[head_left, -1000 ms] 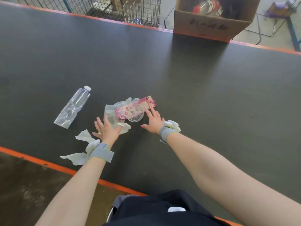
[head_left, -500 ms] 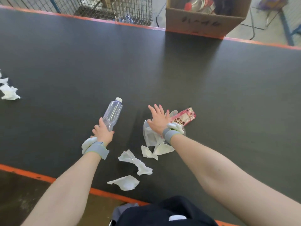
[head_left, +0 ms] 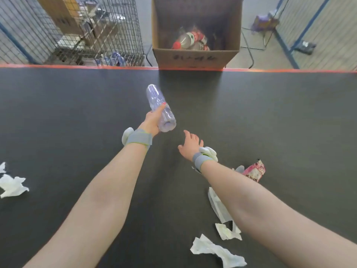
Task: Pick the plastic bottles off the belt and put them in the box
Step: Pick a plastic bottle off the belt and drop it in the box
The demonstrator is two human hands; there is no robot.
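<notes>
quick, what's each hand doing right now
Left hand: grips the clear plastic bottle, lifted off the belt.
Right hand: open, fingers relaxed, holding nothing.

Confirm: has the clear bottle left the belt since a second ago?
Yes. The left hand now holds the clear bottle lifted off the belt, pointed toward the cardboard box past the far edge.

Both bare arms stretched forward, grey band on each wrist. Left hand (head_left: pixel 152 120) raised, fingers curled round something, forefinger lying along it. Right hand (head_left: pixel 190 145) lower, palm down, fingers loose, holding nothing.
</notes>
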